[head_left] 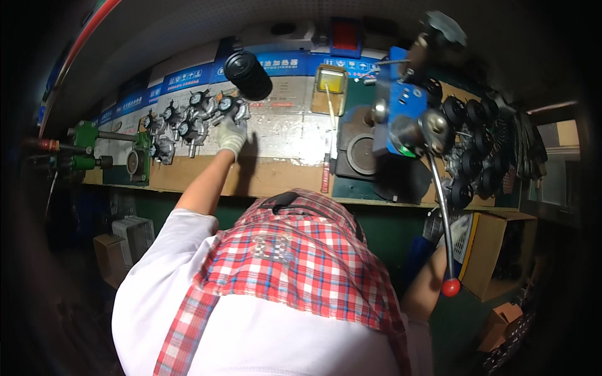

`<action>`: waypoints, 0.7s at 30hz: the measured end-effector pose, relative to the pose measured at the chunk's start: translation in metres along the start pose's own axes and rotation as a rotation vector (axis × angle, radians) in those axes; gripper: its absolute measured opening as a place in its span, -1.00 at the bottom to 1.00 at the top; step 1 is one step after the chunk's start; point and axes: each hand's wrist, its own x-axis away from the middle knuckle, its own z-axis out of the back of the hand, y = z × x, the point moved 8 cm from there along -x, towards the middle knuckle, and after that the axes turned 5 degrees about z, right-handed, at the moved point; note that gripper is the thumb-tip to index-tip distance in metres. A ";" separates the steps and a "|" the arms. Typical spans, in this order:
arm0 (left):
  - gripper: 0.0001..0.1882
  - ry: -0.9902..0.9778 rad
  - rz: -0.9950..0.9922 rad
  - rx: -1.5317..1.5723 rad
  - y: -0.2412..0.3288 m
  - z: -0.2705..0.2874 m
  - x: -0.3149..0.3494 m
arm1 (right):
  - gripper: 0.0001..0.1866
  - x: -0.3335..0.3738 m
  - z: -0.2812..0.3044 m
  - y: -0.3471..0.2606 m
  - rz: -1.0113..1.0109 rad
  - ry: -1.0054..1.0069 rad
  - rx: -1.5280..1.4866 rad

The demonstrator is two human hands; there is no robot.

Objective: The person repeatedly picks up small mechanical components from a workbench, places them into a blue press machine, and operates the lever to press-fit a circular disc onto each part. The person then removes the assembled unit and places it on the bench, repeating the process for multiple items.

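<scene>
My left hand (232, 137), in a pale work glove, reaches over the bench to a cast-metal water pump (231, 107) with a round dark hub. Its fingers are closed on the near side of that part. Several similar pumps (190, 130) lie to its left. Just beyond stands a stack of black ring-shaped parts (249, 75). My right hand (456, 230), gloved too, is low at the right, below the bench edge beside a white plastic basket (465, 241). The press lever partly covers it, and its fingers cannot be made out.
A blue hand press (401, 103) stands right of centre, its long lever (441, 213) ending in a red ball. Black pulleys (471, 160) crowd the right side. A yellow-filled tray (331, 84) with a brush sits mid-bench. A green fixture (84, 147) is far left; an open carton (498, 254) sits lower right.
</scene>
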 end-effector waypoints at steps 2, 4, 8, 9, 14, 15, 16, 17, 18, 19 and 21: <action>-0.20 0.210 0.041 -0.204 -0.036 0.021 -0.055 | -0.34 0.039 -0.025 0.008 -0.012 -0.126 0.218; -0.10 0.062 -0.063 -0.321 -0.015 0.034 -0.080 | -0.47 0.125 -0.061 -0.002 -0.154 -0.321 0.165; -0.17 -0.391 -0.171 -0.483 -0.044 -0.029 -0.139 | -0.58 0.248 -0.135 -0.080 0.237 -0.678 0.315; -0.22 -0.407 -0.103 -0.472 -0.049 -0.035 -0.144 | -0.60 0.268 -0.157 -0.090 0.348 -0.739 0.383; -0.39 -0.387 -0.136 -0.269 -0.019 -0.017 -0.072 | -0.64 0.357 -0.265 -0.189 0.531 -1.053 0.388; -0.40 -0.552 -0.015 -0.166 -0.031 -0.031 -0.053 | -0.65 0.364 -0.287 -0.213 0.611 -1.077 0.368; -0.39 -0.587 -0.008 -0.080 -0.020 -0.025 -0.028 | -0.64 0.363 -0.309 -0.231 0.684 -1.041 0.399; -0.30 -0.643 -0.043 -0.003 -0.034 -0.041 -0.009 | -0.64 0.361 -0.332 -0.251 0.765 -1.012 0.430; -0.17 -0.771 0.106 0.210 -0.028 -0.037 0.021 | -0.63 0.352 -0.353 -0.270 0.794 -0.936 0.444; -0.06 -0.790 -0.003 0.276 -0.073 -0.077 0.032 | -0.62 0.347 -0.374 -0.290 0.832 -0.869 0.453; -0.01 -1.002 0.092 0.377 -0.073 -0.066 0.066 | -0.60 0.313 -0.408 -0.301 0.869 -0.565 0.574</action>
